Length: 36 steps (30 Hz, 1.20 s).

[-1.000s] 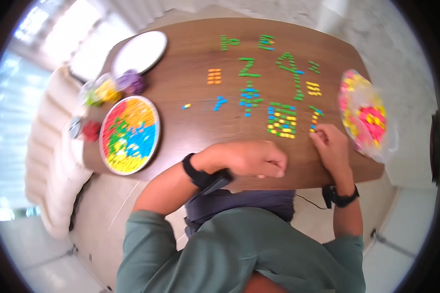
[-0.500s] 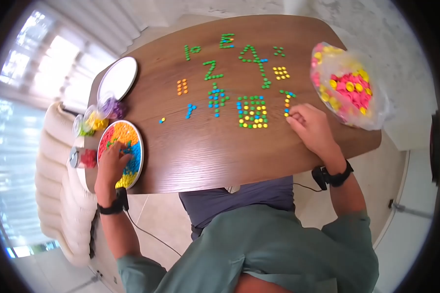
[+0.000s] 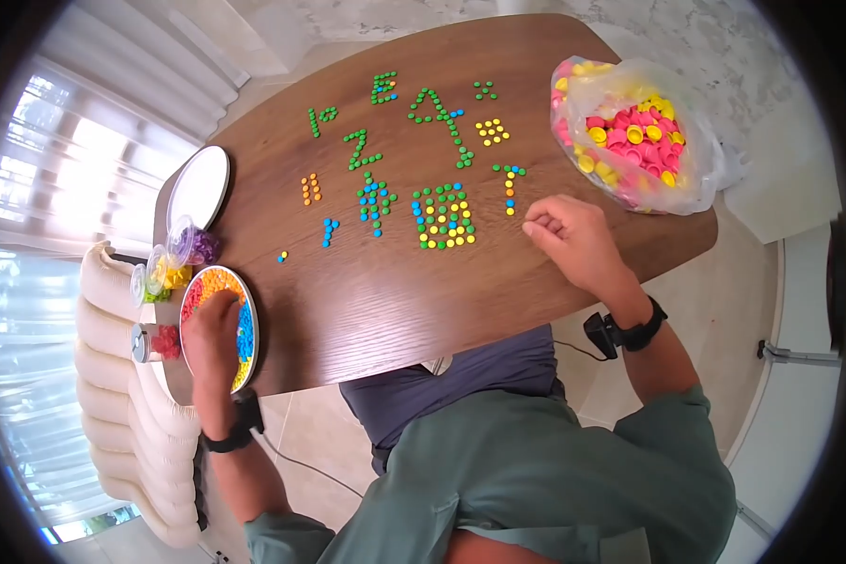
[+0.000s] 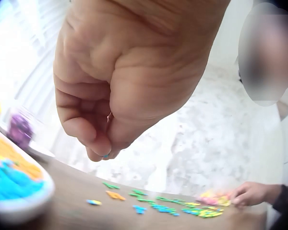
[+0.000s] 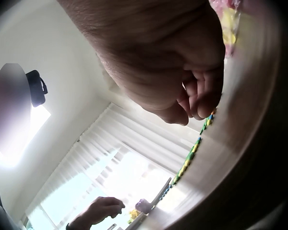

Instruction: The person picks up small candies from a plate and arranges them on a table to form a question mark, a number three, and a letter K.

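Observation:
My left hand (image 3: 214, 334) is over the white-rimmed plate (image 3: 257, 324) of small pieces sorted by colour: red, orange, blue and yellow. In the left wrist view, thumb and fingertips pinch a tiny blue piece (image 4: 105, 155), mostly hidden by the fingers. My right hand (image 3: 571, 242) is low at the table's right side, its fingers loosely curled and nothing visible in them. Just left of it lies a T shape (image 3: 509, 194) of green, blue, orange and yellow pieces. Further left is a block of green, blue and yellow pieces (image 3: 446, 218).
Other figures made of pieces, including a green 4 (image 3: 439, 117) and Z (image 3: 359, 150), spread over the wooden table (image 3: 367, 310). A clear bag of pink and yellow pieces (image 3: 639, 141) lies at the right. Small tubs (image 3: 177, 268) and a white plate (image 3: 197, 188) stand at the left.
My left hand has swung from the front middle of the table to the plate at the left. My right hand has drawn slightly away from the T's lower end.

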Motion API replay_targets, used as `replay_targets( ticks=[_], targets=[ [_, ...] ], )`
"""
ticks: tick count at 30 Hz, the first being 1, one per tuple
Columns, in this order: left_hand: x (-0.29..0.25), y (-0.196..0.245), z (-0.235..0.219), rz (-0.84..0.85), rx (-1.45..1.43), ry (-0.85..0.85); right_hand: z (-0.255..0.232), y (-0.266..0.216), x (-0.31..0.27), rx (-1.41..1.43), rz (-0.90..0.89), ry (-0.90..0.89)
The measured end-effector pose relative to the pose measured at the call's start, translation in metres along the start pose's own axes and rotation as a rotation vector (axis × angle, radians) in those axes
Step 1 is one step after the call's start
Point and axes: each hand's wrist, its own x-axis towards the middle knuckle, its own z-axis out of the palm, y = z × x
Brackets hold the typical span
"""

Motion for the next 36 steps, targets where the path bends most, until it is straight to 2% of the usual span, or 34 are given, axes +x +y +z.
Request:
replay_targets(
  ticks=[2, 3, 5, 7, 9, 10, 11, 12, 13, 16, 22, 26, 27, 28, 29, 30, 31, 33, 34, 36],
  targets=[
    [0.003, 0.055, 0.02, 0.143, -0.155, -0.035, 0.004, -0.01, -0.007, 0.141, 0.037, -0.107],
    [0.004, 0.084, 0.032, 0.217, -0.219, -0.061, 0.008, -0.015, -0.01, 0.139, 0.035, -0.106],
    [0.01, 0.142, 0.053, 0.416, -0.327, -0.114, 0.013, -0.023, -0.017, 0.614, 0.306, -0.318],
    [0.017, 0.187, 0.08, 0.48, -0.33, -0.242, 0.014, -0.027, -0.023, 0.72, 0.34, -0.385],
    [0.025, 0.224, 0.103, 0.635, -0.457, -0.175, 0.02, -0.032, -0.026, 1.528, 0.621, -0.305],
    [0.026, 0.238, 0.11, 0.688, -0.499, -0.167, 0.022, -0.019, -0.027, 1.651, 0.649, -0.337],
    [0.026, 0.251, 0.116, 0.742, -0.54, -0.158, 0.023, -0.016, -0.028, 1.652, 0.646, -0.336],
    [0.024, 0.259, 0.121, 0.787, -0.419, -0.12, 0.023, -0.014, -0.03, 1.716, 0.69, -0.243],
    [0.024, 0.263, 0.123, 0.793, -0.417, -0.122, 0.024, -0.01, -0.033, 1.78, 0.733, -0.147],
    [0.021, 0.272, 0.13, 0.837, -0.315, -0.096, 0.02, -0.004, -0.036, 1.838, 0.699, -0.155],
    [0.027, 0.277, 0.126, 0.886, -0.375, -0.018, 0.011, -0.012, -0.032, 1.856, 0.726, -0.142],
    [0.037, 0.273, 0.114, 0.91, -0.372, -0.04, 0.018, 0.001, -0.038, 1.983, 0.695, -0.107],
    [0.044, 0.269, 0.105, 0.853, -0.316, -0.071, 0.014, -0.004, -0.035, 1.985, 0.698, -0.099],
    [0.053, 0.263, 0.099, 0.796, -0.26, -0.104, 0.008, -0.013, -0.031, 1.857, 0.747, 0.037],
    [0.064, 0.255, 0.101, 0.743, -0.193, -0.053, 0.002, -0.022, -0.026, 1.724, 0.792, 0.168],
    [0.073, 0.25, 0.101, 0.714, -0.142, -0.093, -0.005, -0.027, -0.019, 1.688, 0.848, 0.27],
    [0.079, 0.247, 0.101, 0.683, -0.091, -0.132, -0.008, -0.012, -0.019, 1.687, 0.852, 0.276],
    [0.086, 0.244, 0.114, 0.728, -0.085, -0.133, -0.016, 0.005, -0.017, 1.888, 0.544, 0.022],
    [0.088, 0.243, 0.121, 0.772, -0.074, -0.13, -0.02, 0.007, -0.02, 1.74, 0.652, 0.144],
    [0.095, 0.244, 0.128, 0.801, -0.043, -0.132, -0.023, 0.014, -0.019, 1.725, 0.619, 0.135]
  ],
)
